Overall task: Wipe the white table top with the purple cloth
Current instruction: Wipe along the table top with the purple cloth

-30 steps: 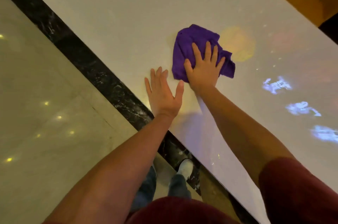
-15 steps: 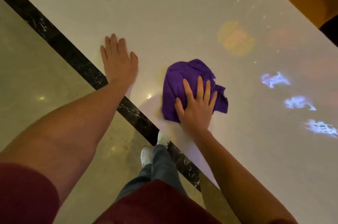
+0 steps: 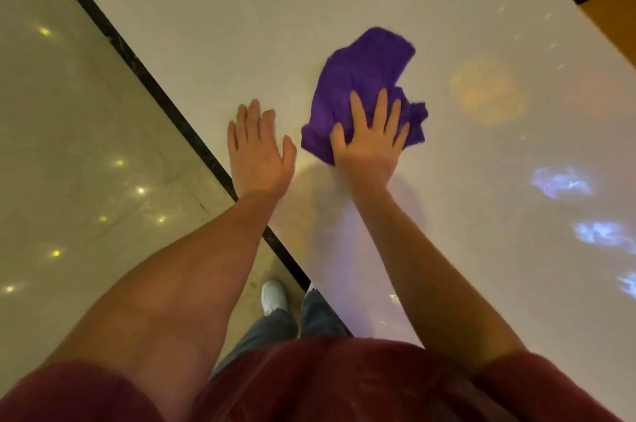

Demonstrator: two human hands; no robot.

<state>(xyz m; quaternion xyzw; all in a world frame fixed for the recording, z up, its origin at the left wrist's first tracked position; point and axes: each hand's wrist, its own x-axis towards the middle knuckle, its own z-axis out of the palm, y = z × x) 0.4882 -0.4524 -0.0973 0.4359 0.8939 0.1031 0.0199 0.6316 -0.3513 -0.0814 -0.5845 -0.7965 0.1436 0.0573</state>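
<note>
Near the table (image 3: 241,25) edge, the cloth (image 3: 364,77) is pressed flat under the right hand (image 3: 370,142), fingers straight and spread. Since half a second ago the left hand (image 3: 258,153), open and flat, has been drawn back beside the cloth. Wiping is judged mid-stroke; much tabletop remains uncovered.

A hotel lobby or lounge is suggested, though it cannot be told for sure: a glossy white tabletop (image 3: 241,25) is edged by a black marble strip (image 3: 137,70), and ceiling lights are mirrored in the polished stone floor (image 3: 69,146) at nine o'clock.
</note>
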